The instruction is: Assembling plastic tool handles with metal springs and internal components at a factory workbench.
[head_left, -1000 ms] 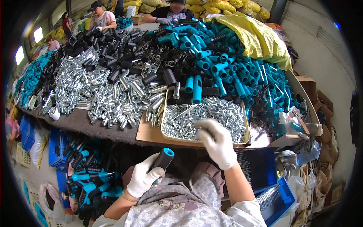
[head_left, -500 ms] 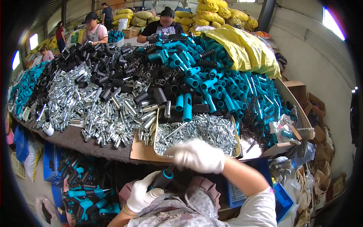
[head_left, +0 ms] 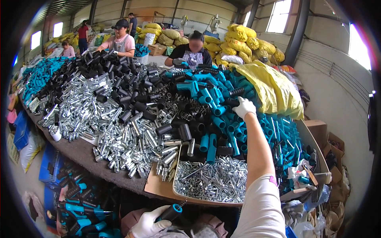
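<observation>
My left hand (head_left: 151, 225), in a white glove, is closed round a black sleeve with a teal collar (head_left: 173, 212) low in front of me. A thin dark coil spring (head_left: 183, 202) sticks out of the collar's open end. My right hand (head_left: 244, 108), also gloved, is stretched far over the table. Its fingers are apart and touch the pile beside a black ribbed piece (head_left: 230, 102). Teal tubular housings (head_left: 217, 111) lie heaped around that hand. Between my hands stands a shallow tray (head_left: 175, 183) of small silver pins.
Silver metal shafts (head_left: 123, 135) and black sleeves (head_left: 115, 75) cover the table's left and middle. A yellow sack (head_left: 274, 89) drapes the right heap. Below left, a blue crate (head_left: 49, 168) stands near teal-black assemblies (head_left: 81, 214). A co-worker (head_left: 195, 51) sits across.
My right hand has left the spring at the collar and reached forward to the teal pile. The left hand still holds the sleeve. The view has tilted upward.
</observation>
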`<state>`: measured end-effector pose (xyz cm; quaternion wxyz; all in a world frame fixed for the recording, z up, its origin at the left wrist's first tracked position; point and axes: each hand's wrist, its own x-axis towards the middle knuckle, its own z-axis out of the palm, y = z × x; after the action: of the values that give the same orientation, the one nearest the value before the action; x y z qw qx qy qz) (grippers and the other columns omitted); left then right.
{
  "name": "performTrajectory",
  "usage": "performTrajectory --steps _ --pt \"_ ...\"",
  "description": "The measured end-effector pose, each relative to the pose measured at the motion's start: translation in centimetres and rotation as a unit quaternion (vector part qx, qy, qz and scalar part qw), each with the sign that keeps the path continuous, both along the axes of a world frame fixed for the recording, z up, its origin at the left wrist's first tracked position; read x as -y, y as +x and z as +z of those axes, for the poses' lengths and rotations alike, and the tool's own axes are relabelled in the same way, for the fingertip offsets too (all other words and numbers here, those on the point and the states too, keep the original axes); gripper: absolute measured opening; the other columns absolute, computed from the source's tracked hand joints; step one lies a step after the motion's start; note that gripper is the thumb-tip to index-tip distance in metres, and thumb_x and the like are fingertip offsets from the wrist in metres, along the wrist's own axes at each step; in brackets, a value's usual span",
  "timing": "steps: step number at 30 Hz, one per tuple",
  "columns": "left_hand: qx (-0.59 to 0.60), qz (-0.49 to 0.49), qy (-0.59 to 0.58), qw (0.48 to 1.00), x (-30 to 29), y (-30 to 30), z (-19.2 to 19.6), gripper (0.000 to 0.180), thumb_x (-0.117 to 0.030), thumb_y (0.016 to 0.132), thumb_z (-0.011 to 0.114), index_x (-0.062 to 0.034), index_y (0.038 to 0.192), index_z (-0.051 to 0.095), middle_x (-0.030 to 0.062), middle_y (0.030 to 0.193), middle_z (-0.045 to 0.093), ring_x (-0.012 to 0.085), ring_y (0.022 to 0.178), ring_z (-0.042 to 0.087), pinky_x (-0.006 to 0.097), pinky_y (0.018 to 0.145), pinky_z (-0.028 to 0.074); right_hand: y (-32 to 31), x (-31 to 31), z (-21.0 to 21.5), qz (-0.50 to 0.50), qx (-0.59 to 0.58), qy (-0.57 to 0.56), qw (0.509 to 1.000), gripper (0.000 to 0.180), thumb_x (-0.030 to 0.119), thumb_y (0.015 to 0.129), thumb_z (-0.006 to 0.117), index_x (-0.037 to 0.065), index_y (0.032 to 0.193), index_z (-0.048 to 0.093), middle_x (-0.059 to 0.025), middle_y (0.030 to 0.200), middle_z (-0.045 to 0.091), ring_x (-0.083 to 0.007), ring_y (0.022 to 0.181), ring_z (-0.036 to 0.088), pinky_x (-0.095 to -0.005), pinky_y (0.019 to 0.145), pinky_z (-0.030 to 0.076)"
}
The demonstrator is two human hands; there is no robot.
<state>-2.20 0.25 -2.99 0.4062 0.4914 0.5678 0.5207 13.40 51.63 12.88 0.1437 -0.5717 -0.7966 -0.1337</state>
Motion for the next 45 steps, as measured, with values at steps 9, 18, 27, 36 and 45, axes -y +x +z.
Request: performTrajectory --steps 9,18,27,36,45 --pt "-0.058 -0.068 0.04 0.995 -0.2 0.3 1.4 0.074 -0.055 0.088 0.069 0.0001 0.135 0.053 0.013 0.088 0.067 0.0141 0.078 0.066 0.03 0.074 0.053 2.4 5.8 1.7 0.07 -0.033 0.132 0.988 0.039 0.03 0.077 0.074 0.01 0.11 0.071 -0.016 0.102 0.071 -0.0362 0.1 0.063 -0.045 0.087 0.051" --pt "-0.111 -0.027 0.074 0.991 1.1 0.2 1.9 0.07 -0.052 0.089 0.069 0.0016 0.133 0.054 0.0181 0.095 0.068 0.0209 0.085 0.07 0.032 0.077 0.053 4.0 33.1 -6.4 0.279 -0.674 -0.269 0.629 0.046 0.044 0.1 0.049 0.004 0.122 0.051 -0.0089 0.091 0.062 -0.0154 0.078 0.059 -0.0288 0.07 0.05" --pt "-0.116 -0.078 0.027 0.99 1.8 1.3 1.7 0.059 -0.032 0.084 0.078 -0.0025 0.131 0.056 0.0222 0.106 0.069 0.0366 0.097 0.071 0.037 0.081 0.055 6.5 37.4 -10.3 0.258 -0.715 -0.327 0.562 0.064 0.05 0.096 0.058 0.001 0.135 0.045 -0.0095 0.094 0.061 -0.0155 0.081 0.059 -0.0293 0.07 0.051" --pt "-0.199 -0.097 0.061 0.973 1.9 0.5 1.9 0.059 -0.035 0.081 0.079 -0.0045 0.128 0.059 0.0196 0.096 0.069 0.0353 0.083 0.071 0.037 0.073 0.056 6.7 38.1 -11.8 0.425 -0.629 -0.442 0.477 0.06 0.051 0.1 0.047 -0.006 0.099 0.066 -0.0209 0.106 0.065 -0.028 0.094 0.062 -0.039 0.089 0.049" --pt "-0.243 -0.242 -0.001 0.939 2.2 -2.1 1.9 0.06 -0.036 0.084 0.078 -0.0038 0.131 0.059 0.0191 0.097 0.07 0.0274 0.082 0.072 0.033 0.075 0.055 8.1 39.1 -7.8 0.435 -0.125 -0.47 0.758 0.046 0.023 0.079 0.078 0.007 0.12 0.067 -0.0037 0.091 0.069 -0.0211 0.088 0.067 -0.0349 0.085 0.052"
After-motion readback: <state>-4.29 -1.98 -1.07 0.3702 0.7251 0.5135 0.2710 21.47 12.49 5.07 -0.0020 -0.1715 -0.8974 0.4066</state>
